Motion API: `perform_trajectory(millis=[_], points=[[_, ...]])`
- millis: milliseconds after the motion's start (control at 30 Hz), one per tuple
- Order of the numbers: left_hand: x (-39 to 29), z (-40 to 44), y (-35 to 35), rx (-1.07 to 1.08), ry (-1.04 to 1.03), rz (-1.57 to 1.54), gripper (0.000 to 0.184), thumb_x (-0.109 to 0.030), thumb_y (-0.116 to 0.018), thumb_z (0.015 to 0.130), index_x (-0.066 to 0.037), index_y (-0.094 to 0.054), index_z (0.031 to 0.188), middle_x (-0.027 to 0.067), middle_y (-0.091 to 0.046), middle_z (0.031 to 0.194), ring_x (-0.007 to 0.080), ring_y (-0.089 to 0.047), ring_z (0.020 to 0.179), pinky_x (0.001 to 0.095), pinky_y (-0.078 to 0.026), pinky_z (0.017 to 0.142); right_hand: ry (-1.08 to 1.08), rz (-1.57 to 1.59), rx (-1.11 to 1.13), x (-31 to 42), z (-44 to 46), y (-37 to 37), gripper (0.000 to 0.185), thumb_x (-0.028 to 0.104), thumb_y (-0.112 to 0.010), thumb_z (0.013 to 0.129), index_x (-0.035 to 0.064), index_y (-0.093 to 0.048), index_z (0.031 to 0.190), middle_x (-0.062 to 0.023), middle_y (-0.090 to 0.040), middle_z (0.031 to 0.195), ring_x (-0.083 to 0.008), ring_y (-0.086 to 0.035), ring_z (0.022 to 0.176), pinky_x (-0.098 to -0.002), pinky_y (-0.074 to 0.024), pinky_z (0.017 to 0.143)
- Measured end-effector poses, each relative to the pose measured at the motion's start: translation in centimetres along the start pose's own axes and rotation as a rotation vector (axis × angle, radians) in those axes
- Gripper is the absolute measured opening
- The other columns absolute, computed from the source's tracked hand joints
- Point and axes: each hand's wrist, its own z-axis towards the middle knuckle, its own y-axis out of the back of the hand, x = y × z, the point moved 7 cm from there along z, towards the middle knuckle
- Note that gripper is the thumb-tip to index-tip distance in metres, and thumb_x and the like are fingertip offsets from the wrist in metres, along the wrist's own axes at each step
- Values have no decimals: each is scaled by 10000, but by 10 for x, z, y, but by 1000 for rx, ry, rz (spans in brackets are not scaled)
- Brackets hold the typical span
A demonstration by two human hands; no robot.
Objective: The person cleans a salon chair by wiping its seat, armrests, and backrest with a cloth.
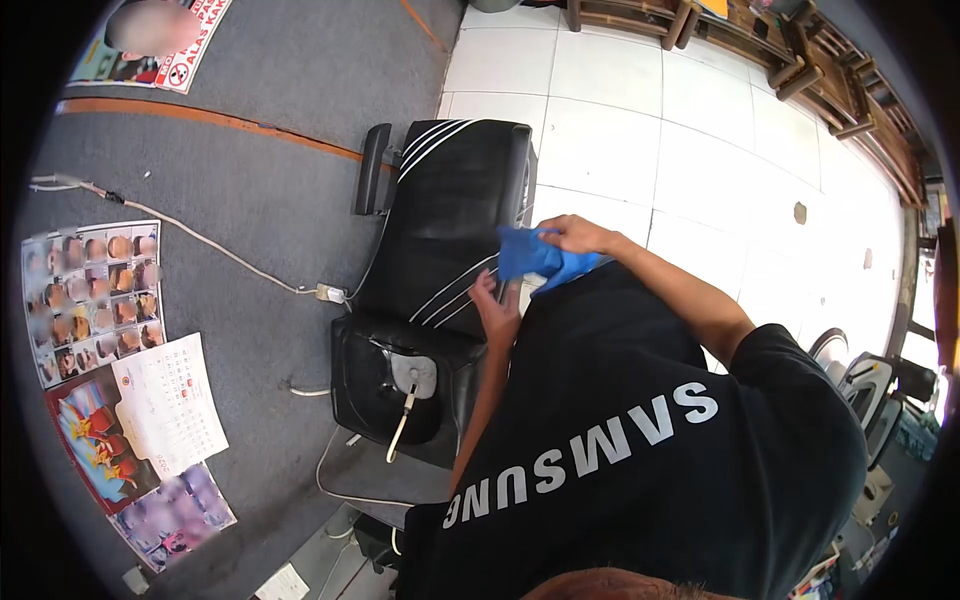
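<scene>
My right hand [578,236], at the end of a bent arm, grips a blue cloth [530,255] between its fingers. The cloth hangs at the near edge of a black padded chair [440,225] with white stripes. Just below the cloth, my left hand [493,305] rests on or right beside the chair's striped edge, its fingers apart and nothing visible in them. A grey flat piece [412,375] with a pale stick or cord [402,425] lies on the black part of the chair nearest my left forearm.
A black armrest [373,168] stands at the chair's far side. A white cable [215,245] with a plug block [330,293] runs along the grey wall [260,200], where a poster and calendar [170,400] hang. Bamboo benches [850,90] line the white tiled floor [605,130].
</scene>
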Motion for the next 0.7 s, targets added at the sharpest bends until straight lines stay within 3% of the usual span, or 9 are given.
perform_trajectory(millis=[67, 200, 267, 333, 400, 433, 500, 600, 700], points=[[-60, 19, -30, 38, -102, -44, 600, -158, -779, 864, -13, -497, 1374, 162, -520, 1225, 293, -553, 1063, 465, -454, 944, 128, -54, 131, 31, -16, 13, 378, 324, -578, 1031, 75, -683, 1295, -189, -737, 1178, -323, -704, 1072, -403, -533, 958], [-89, 49, -89, 254, -102, 140, 589, -272, -825, 832, -1, -566, 1285, 219, -593, 1236, 375, -555, 1200, 494, -434, 1006, 375, -182, 202, 51, -25, 63, 296, 271, -622, 999, 86, -719, 1208, -167, -759, 1057, -310, -729, 952, -411, -558, 862], [-105, 61, -110, 413, 16, 262, 542, -312, -825, 832, 2, -610, 1219, 241, -618, 1235, 405, -544, 1243, 488, -427, 1029, 266, -203, 226, 44, -24, 95, 243, 231, -668, 966, 68, -724, 1137, -157, -755, 983, -327, -721, 900, -404, -563, 818], [-113, 69, -123, 363, 135, 163, 487, -380, -802, 861, 0, -642, 1122, 240, -675, 1138, 407, -636, 1106, 470, -489, 932, 215, -85, 162, 25, -22, 121, 235, 217, -689, 952, 52, -721, 1116, -156, -750, 965, -342, -715, 889, -403, -565, 810], [-116, 76, -138, 362, 254, -17, 486, -398, -792, 876, -2, -638, 1110, 227, -700, 1060, 393, -683, 992, 468, -520, 853, 371, -271, -163, 17, -29, 150, 326, 264, -726, 925, 51, -711, 1172, -174, -715, 1135, -364, -681, 1065, -440, -537, 934], [-115, 81, -144, 338, 186, 43, 458, -455, -721, 923, -29, -628, 1064, 243, -709, 910, 451, -697, 896, 516, -532, 781, 346, -277, -222, 8, -32, 162, 340, 276, -725, 934, 60, -705, 1195, -176, -702, 1165, -364, -663, 1109, -443, -526, 958], [-98, 102, -153, 273, 247, 35, 452, -460, -694, 940, -25, -637, 1050, 252, -710, 915, 453, -696, 912, 515, -532, 785, 232, -239, -332, -14, -29, 185, 365, 310, -709, 966, 61, -694, 1232, -177, -696, 1172, -365, -649, 1151, -441, -516, 981], [-73, 134, -159, 82, 276, -33, 437, -439, -639, 981, -4, -646, 1026, 262, -706, 901, 464, -688, 904, 523, -528, 774, 71, -32, -302, -65, -20, 199, 373, 315, -673, 1003, 26, -684, 1238, -190, -700, 1165, -343, -697, 1065, -407, -546, 934], [-67, 160, -162, -12, 275, -8, 434, -419, -636, 990, 6, -641, 1077, 255, -706, 935, 447, -688, 910, 496, -528, 792, -47, -24, -225, -80, -33, 206, 393, 339, -645, 1026, 16, -680, 1247, -197, -704, 1197, -293, -723, 1028, -382, -572, 873]])
